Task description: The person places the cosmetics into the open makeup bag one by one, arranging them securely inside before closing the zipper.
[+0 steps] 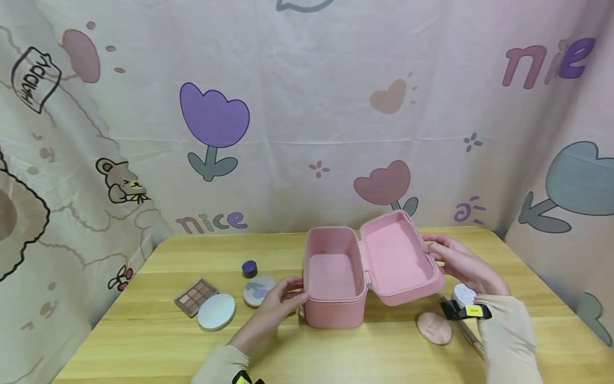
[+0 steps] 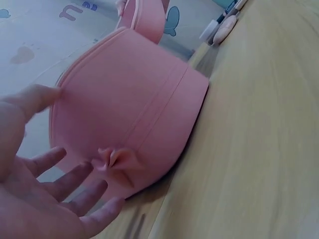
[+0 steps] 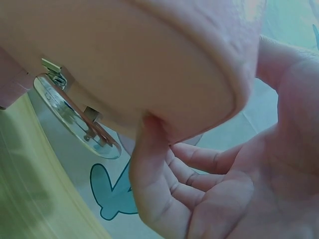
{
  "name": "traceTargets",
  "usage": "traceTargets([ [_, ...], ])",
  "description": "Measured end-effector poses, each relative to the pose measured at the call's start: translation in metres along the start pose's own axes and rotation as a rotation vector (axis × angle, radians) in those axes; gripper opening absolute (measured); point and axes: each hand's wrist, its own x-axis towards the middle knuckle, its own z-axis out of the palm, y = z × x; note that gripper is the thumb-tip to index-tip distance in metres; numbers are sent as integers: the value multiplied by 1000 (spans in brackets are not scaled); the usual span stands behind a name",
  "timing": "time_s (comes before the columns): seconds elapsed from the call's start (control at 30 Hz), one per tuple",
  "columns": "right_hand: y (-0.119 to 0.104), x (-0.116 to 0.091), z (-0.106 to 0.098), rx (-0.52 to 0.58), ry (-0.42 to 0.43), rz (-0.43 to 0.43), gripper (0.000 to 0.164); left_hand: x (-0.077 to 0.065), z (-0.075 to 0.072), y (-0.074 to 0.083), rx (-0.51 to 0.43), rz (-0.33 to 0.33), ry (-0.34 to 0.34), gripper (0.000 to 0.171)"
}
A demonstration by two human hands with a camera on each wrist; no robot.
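Pink boxy leather-look case [image 1: 334, 314] mid yellow wood-grain bench [image 1: 345, 357], pink lid [image 1: 398, 253] swung to three o'clock. Left hand [image 1: 276, 308] loosely spread, thumb touching nine-o'clock wall; right hand [image 1: 462, 265] pinching lid rim. Looks light, semi-stiff; rim best hold.

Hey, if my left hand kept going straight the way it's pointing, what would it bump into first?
Your left hand would most likely meet the side wall of the pink case. The thumb seems to touch its edge; whether the other fingers make contact is unclear.
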Motion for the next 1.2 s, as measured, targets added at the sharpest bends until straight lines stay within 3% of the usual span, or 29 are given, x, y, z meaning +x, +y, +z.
traceTargets([
  [0.13, 0, 2, 2, -9, 4, 1, 57, -2, -13, 1, 93, 38, -4, 57],
  [0.37, 2, 3, 1, -24, 13, 6, 57, -4, -43, 3, 185, 186, -27, 63],
  [0.63, 5, 0, 1, -19, 5, -6, 57, -5, -72, 0, 249, 206, 41, 68],
  [0.83, 1, 1, 1, -28, 11, -4, 59, -5, -90, -5, 261, 178, 82, 71],
  [1.03, -2, 2, 1, -33, 15, 6, 59, -8, -100, -6, 217, 42, 69, 78],
  [1.2, -1, 1, 1, -35, 13, 4, 58, -8, -100, -10, 308, -13, 75, 81],
])
